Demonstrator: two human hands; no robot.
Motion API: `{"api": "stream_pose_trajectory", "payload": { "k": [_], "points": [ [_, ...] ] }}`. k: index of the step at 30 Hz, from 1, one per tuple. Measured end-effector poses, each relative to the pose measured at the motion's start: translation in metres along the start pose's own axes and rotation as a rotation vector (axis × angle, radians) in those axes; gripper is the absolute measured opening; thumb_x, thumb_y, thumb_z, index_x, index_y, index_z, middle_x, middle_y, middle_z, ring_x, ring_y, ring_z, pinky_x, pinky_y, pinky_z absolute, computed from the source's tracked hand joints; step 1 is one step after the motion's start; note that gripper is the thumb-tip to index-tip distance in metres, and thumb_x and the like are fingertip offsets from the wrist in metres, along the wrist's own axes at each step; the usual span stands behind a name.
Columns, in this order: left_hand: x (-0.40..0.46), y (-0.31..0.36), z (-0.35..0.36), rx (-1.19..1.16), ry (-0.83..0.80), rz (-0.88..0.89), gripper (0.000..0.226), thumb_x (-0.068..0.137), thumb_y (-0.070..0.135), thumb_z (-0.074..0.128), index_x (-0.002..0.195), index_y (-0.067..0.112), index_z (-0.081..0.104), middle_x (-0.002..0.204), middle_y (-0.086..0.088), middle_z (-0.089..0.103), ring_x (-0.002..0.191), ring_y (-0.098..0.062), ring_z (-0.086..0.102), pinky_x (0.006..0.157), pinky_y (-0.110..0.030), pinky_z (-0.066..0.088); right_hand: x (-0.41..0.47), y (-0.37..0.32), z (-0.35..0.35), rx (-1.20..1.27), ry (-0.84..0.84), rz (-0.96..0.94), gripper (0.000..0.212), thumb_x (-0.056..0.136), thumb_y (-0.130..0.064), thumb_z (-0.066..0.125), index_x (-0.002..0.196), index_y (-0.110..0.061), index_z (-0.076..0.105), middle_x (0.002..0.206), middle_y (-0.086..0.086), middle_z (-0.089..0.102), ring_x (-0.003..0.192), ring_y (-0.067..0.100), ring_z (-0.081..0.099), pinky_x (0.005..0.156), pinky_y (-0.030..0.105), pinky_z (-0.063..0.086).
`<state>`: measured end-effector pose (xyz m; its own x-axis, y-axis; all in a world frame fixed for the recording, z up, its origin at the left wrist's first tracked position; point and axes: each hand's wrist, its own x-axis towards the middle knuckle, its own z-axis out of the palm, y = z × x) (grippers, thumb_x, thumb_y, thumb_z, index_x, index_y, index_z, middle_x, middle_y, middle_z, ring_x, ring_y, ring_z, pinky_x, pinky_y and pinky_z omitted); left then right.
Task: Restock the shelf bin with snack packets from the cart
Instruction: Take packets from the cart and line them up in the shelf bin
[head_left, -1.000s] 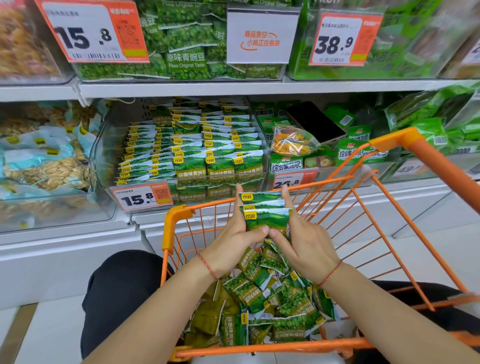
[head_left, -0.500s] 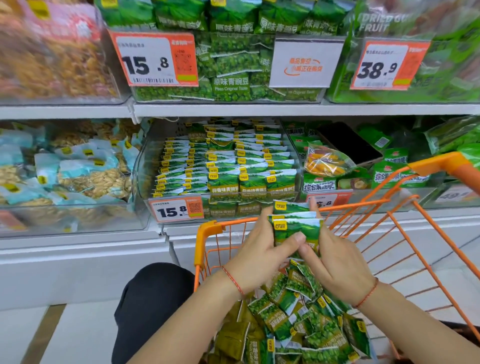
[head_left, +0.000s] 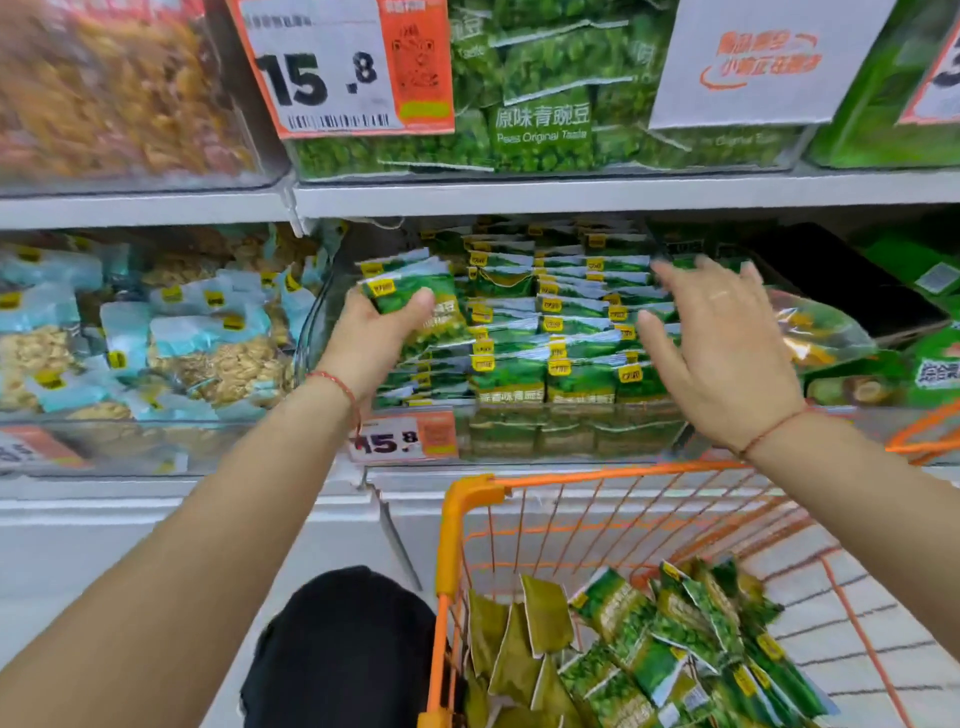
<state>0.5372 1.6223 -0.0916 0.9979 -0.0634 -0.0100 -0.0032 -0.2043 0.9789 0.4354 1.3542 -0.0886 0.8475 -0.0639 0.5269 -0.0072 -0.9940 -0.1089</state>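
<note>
left hand (head_left: 371, 338): grips small stack of packets (head_left: 410, 291) at bin (head_left: 311, 332) left side
right hand (head_left: 722, 348): open, empty
risk: loose stack fans, slips

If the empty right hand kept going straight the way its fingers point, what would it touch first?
Probably the rows of small green snack packets standing in the clear plastic shelf bin; the right hand hovers open over their right side, though depth is unclear.

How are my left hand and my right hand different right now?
The left hand grips a small stack of green snack packets at the clear shelf bin's left side; the right hand holds nothing. The left's fingers curl; the right's spread open above the rows. Both wear red string bracelets.
</note>
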Motion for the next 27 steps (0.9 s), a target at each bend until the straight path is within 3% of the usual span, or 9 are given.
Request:
{"api": "stream_pose_trajectory", "payload": {
  "k": [4,6,9,10,13,16,21,24,27],
  "points": [
    [0.059,0.003,0.018,-0.030,0.047,-0.084,0.094,0.064,0.047,0.079,0.136,-0.001,0.041,0.132,-0.009,0.054,0.122,-0.021,0.050,0.102,-0.029,0.034,0.024,0.008,0.018,-0.024,0.068,-0.018,0.053,0.095,-0.041,0.030,0.124,-0.003,0.053,0.113,0.024,0.059,0.129,0.040,0.041,0.111,0.053,0.018],
    [0.083,0.005,0.025,-0.069,0.042,-0.132,0.085,0.069,0.041,0.080,0.134,-0.001,0.045,0.136,-0.011,0.052,0.125,-0.022,0.049,0.103,-0.031,0.036,0.031,0.011,0.026,-0.015,0.090,-0.010,0.053,0.095,-0.040,0.030,0.122,-0.003,0.055,0.111,0.026,0.059,0.129,0.041,0.041,0.111,0.054,0.017],
    [0.106,0.004,0.031,-0.029,0.046,-0.154,0.022,0.086,0.025,0.068,0.099,0.009,0.061,0.117,-0.004,0.058,0.105,-0.013,0.055,0.076,-0.018,0.049,0.033,0.015,0.036,0.007,0.130,0.005,0.051,0.096,-0.039,0.031,0.120,-0.002,0.057,0.110,0.027,0.059,0.129,0.042,0.041,0.112,0.056,0.016],
    [0.110,0.004,0.033,-0.001,0.047,-0.143,0.018,0.091,0.023,0.061,0.104,0.010,0.061,0.117,-0.007,0.058,0.101,-0.014,0.055,0.072,-0.019,0.047,0.033,0.016,0.038,0.020,0.149,0.008,0.051,0.097,-0.039,0.030,0.120,-0.002,0.057,0.111,0.027,0.059,0.129,0.041,0.041,0.112,0.054,0.014],
    [0.116,-0.006,0.037,0.033,0.086,-0.063,0.045,0.090,0.026,0.062,0.129,0.005,0.052,0.130,-0.013,0.057,0.115,-0.025,0.058,0.084,-0.026,0.047,0.031,0.017,0.040,0.070,0.193,0.023,0.051,0.098,-0.039,0.028,0.120,-0.003,0.057,0.111,0.024,0.059,0.130,0.039,0.040,0.113,0.049,0.012],
    [0.112,-0.020,0.037,0.102,0.078,0.034,0.059,0.081,0.026,0.072,0.130,0.004,0.049,0.125,-0.008,0.059,0.117,-0.023,0.056,0.097,-0.031,0.044,0.030,0.019,0.041,0.108,0.215,0.012,0.048,0.099,-0.037,0.029,0.118,-0.004,0.057,0.115,0.019,0.060,0.130,0.037,0.041,0.113,0.048,0.014],
    [0.112,-0.010,0.028,0.471,-0.132,0.032,0.046,0.078,0.015,0.076,0.119,0.005,0.060,0.115,-0.005,0.064,0.106,-0.019,0.059,0.090,-0.024,0.043,0.028,0.017,0.042,0.107,0.213,0.009,0.049,0.099,-0.038,0.027,0.117,-0.004,0.058,0.117,0.017,0.060,0.130,0.034,0.041,0.114,0.045,0.012],
    [0.110,0.001,0.028,0.707,-0.129,0.063,0.055,0.077,0.020,0.077,0.125,0.003,0.054,0.118,-0.008,0.060,0.110,-0.023,0.055,0.086,-0.022,0.039,0.028,0.016,0.042,0.095,0.211,0.016,0.049,0.099,-0.038,0.027,0.115,-0.004,0.059,0.117,0.016,0.060,0.129,0.034,0.041,0.114,0.044,0.011],
    [0.110,0.002,0.028,0.700,-0.096,0.107,0.069,0.078,0.021,0.077,0.135,0.006,0.041,0.130,-0.007,0.052,0.121,-0.024,0.048,0.090,-0.019,0.033,0.028,0.016,0.041,0.091,0.211,0.015,0.048,0.099,-0.037,0.027,0.114,-0.005,0.060,0.117,0.016,0.061,0.128,0.034,0.042,0.114,0.043,0.011]
  ]
}}
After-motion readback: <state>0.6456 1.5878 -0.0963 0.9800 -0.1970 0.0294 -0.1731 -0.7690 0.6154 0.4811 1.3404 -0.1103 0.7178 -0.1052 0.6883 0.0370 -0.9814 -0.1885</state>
